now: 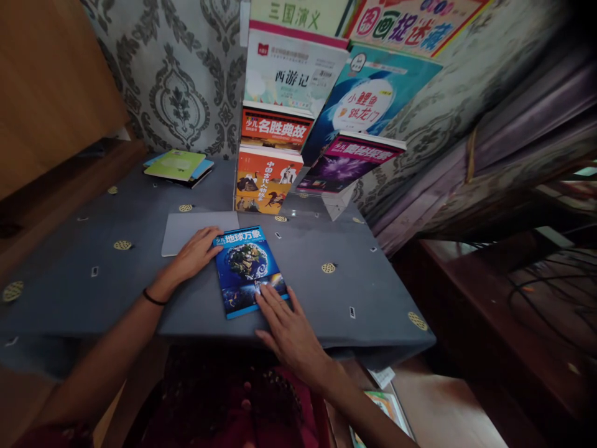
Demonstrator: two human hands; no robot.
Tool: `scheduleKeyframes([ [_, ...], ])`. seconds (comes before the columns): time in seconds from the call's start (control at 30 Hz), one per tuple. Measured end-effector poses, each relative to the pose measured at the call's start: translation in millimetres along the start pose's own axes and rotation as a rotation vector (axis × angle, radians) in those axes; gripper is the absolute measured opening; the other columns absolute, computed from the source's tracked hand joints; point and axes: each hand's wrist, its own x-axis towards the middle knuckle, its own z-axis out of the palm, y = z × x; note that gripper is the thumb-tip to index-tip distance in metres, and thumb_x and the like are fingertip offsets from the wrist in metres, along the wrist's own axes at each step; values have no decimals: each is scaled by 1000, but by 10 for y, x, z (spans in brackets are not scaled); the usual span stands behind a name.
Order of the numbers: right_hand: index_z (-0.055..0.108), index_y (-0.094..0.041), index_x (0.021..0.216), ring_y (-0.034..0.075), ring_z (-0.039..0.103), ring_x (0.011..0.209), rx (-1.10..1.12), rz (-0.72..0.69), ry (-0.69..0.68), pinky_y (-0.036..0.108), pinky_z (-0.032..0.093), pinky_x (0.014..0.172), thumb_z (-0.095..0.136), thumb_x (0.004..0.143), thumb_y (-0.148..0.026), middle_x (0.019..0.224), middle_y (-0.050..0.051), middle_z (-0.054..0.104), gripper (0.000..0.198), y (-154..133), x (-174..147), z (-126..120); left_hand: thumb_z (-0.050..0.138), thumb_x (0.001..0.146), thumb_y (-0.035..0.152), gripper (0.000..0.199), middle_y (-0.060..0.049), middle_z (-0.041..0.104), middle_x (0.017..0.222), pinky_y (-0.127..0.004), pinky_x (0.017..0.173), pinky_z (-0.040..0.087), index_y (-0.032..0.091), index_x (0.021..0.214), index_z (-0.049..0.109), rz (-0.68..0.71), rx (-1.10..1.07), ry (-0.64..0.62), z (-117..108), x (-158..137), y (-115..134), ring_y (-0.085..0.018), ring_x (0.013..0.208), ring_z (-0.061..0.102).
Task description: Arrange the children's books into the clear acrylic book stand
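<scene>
A blue book [247, 261] with a globe on its cover lies closed and slightly turned on the table. My left hand [193, 254] rests at the book's upper left edge, its fingers extended and fingertips touching the cover's side. Under and behind that hand is a flat light-grey panel [173, 230], perhaps a closed laptop. Over the book's lower right corner lies my right hand [291, 326], fingers stretched out on the cover and thumb apart. A dark band [153, 298] circles my left wrist.
A tiered rack holds several upright books, among them an orange one [267, 180] and a purple one [347, 163]. A small stack with a green book [176, 165] on top lies at the back left. The grey tablecloth [303, 242] hangs over the front edge. Dark cables [550, 292] lie at right.
</scene>
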Motion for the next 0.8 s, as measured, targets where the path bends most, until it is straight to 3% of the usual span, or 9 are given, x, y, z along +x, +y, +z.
scheduleKeyframes([
  [0.1, 28, -13, 157, 29, 33, 150, -16, 71, 29, 62, 33, 119, 50, 100, -28, 158, 17, 40, 63, 105, -69, 15, 43, 100, 38, 42, -16, 57, 141, -47, 116, 38, 14, 131, 55, -5, 64, 15, 8, -6, 11, -26, 135, 51],
  [0.2, 24, -13, 158, 29, 34, 149, -10, 69, 43, 60, 37, 117, 49, 100, -28, 159, 17, 39, 65, 118, -71, 23, 41, 101, 40, 45, -19, 49, 151, -51, 119, 33, 12, 134, 55, -11, 197, 41, 22, -46, 62, -30, 146, 39],
  [0.37, 19, -14, 160, 28, 33, 150, 14, 55, 109, 56, 40, 117, 51, 99, -28, 158, 16, 40, 71, 116, -71, 53, 47, 97, 56, 64, -19, 34, 162, -60, 121, 23, 16, 147, 44, 57, 327, -16, 124, -327, 277, -35, 153, 22],
  [0.47, 18, -14, 160, 27, 33, 150, 26, 49, 136, 53, 42, 116, 53, 98, -27, 158, 16, 40, 72, 127, -82, 81, 53, 90, 67, 79, -19, 27, 165, -58, 121, 26, 19, 152, 37, 70, 283, -41, 212, -577, 432, -35, 154, 20],
  [0.6, 27, -11, 158, 29, 35, 149, 13, 49, 136, 52, 44, 115, 56, 97, -26, 157, 18, 41, 69, 132, -80, 94, 59, 84, 69, 92, -24, 26, 163, -62, 119, 27, 16, 154, 30, -97, 225, 13, 268, -794, 594, -40, 152, 22],
  [0.8, 30, -11, 156, 30, 36, 148, 41, 52, 121, 52, 45, 114, 56, 96, -25, 157, 19, 40, 67, 132, -70, 83, 56, 92, 51, 70, -20, 38, 159, -60, 119, 30, 21, 151, 33, -219, -88, 75, 323, -819, 735, -36, 150, 30],
])
